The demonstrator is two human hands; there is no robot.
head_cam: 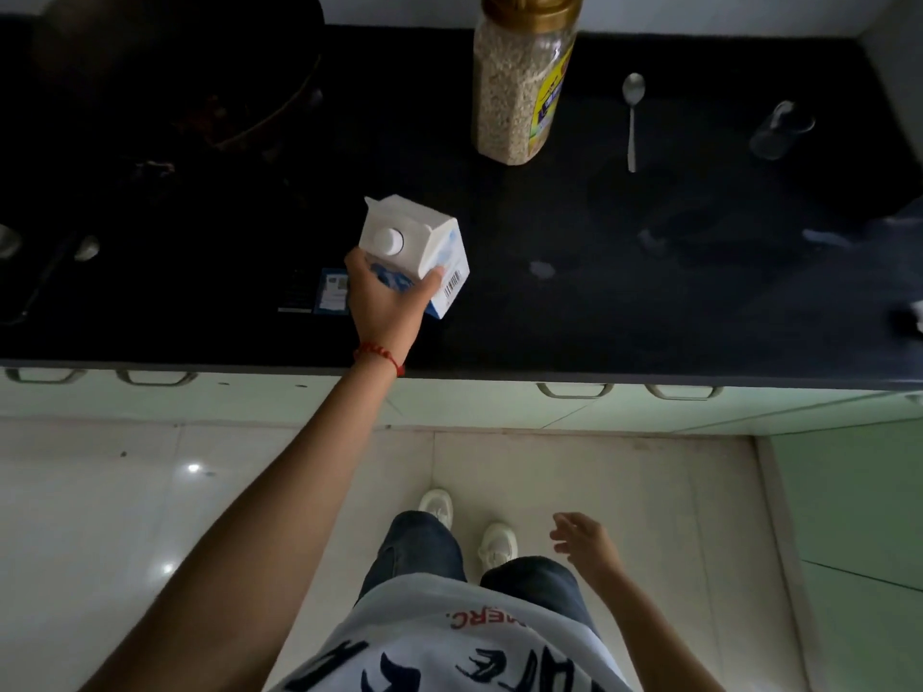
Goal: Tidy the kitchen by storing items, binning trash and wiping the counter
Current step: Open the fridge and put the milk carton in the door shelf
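Your left hand (382, 304) grips the milk carton (417, 249) from behind, ready to carry it off the bench (624, 302); your right hand (582, 539) hangs loose, empty.

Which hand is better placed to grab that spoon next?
The right hand: it hangs open and empty, on the spoon's side. The left hand already grips the milk carton.

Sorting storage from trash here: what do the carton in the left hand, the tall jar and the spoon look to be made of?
Carton: coated paperboard, white with blue print, folded gable seams, plastic screw cap; left hand has a grip on it. Jar: clear, probably plastic though possibly glass, grain visible through it, shiny gold lid. Spoon: polished metal, likely steel, judging by its bright reflections.
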